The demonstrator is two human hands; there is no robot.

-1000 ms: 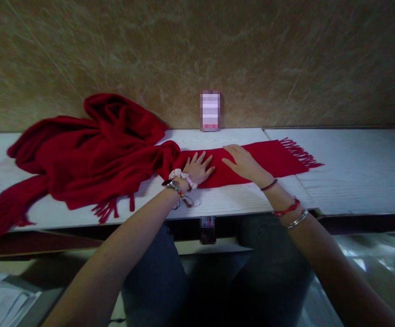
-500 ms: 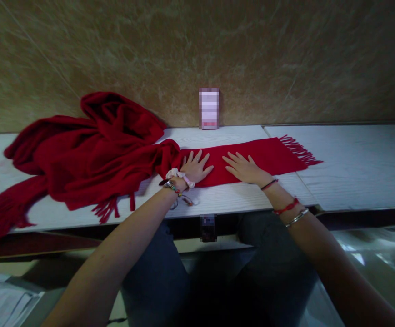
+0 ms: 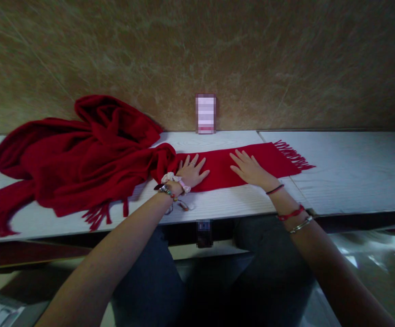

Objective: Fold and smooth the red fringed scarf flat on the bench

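Right hand (image 3: 252,171) has shifted toward the table's (image 3: 354,168) right | it and left hand (image 3: 191,174) lie palm-down, fingers spread wide, gripping nothing | red fringed scarf (image 3: 218,169): one stretch flat mid-table; larger rest bunched, table's left, so seemingly early

A puffy, pale pink-and-white scrunchie (image 3: 176,180) wraps the end of the bare left forearm (image 3: 115,254). Just beside the scrunchie, toward the elbow, sits a beaded bracelet (image 3: 167,189) with greenish and reddish beads and a loose dangling cord (image 3: 182,205). On its other side, a small ring (image 3: 192,164) circles a finger of the left grip (image 3: 188,175). Well to the scrunchie's right, the bare right forearm (image 3: 335,272) wears a thin dark band (image 3: 274,189), a red bracelet (image 3: 290,213) and a silver-coloured bangle (image 3: 301,225). Below the scrunchie show dark blue-grey trousers (image 3: 142,277).
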